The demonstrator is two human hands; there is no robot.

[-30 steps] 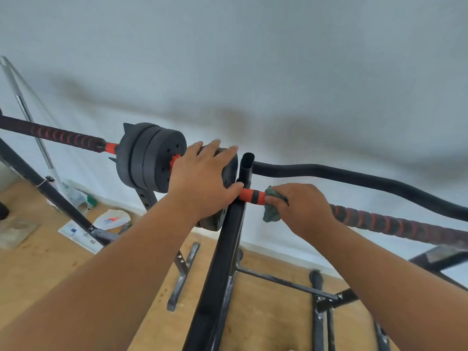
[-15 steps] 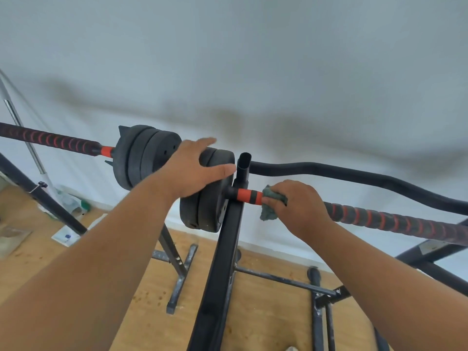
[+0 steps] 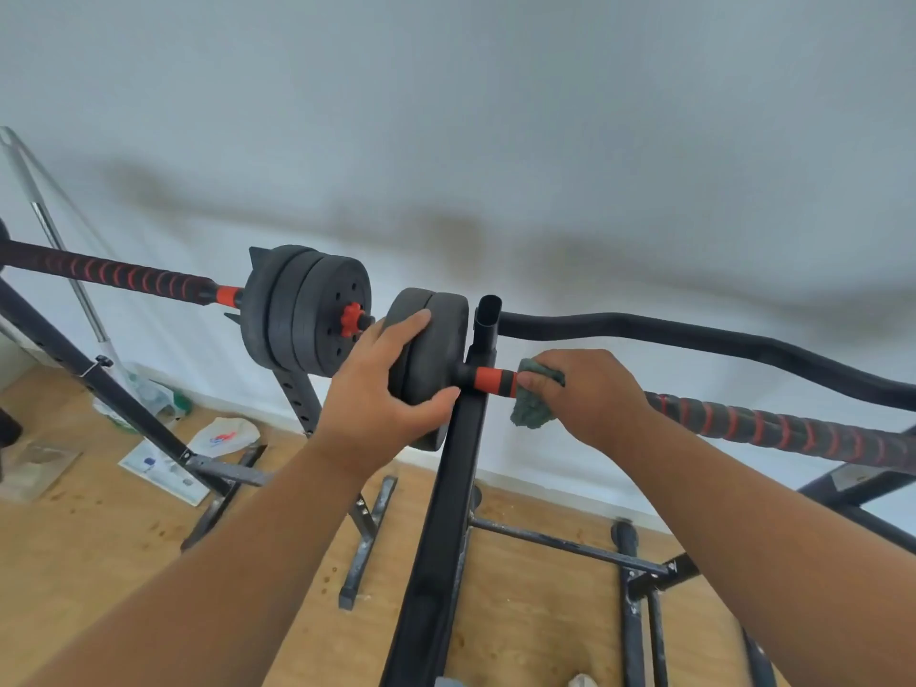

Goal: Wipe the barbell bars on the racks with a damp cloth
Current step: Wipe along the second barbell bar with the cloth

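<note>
1. The barbell bar point(image 3: 773, 428) lies across the black rack upright point(image 3: 461, 438); its orange collar point(image 3: 490, 379) sits just right of the upright.
2. The right hand point(image 3: 590, 399) is closed around a green cloth point(image 3: 533, 409), pressing it on the bar just right of the collar.
3. The left hand point(image 3: 381, 389), fingers spread wide, steadies the weight plates point(image 3: 436, 349) just left of the upright.
4. The wiping step looks underway here; I judge the next move is sliding the cloth away from the upright, along the ribbed grip, with the plates held steady.
</note>
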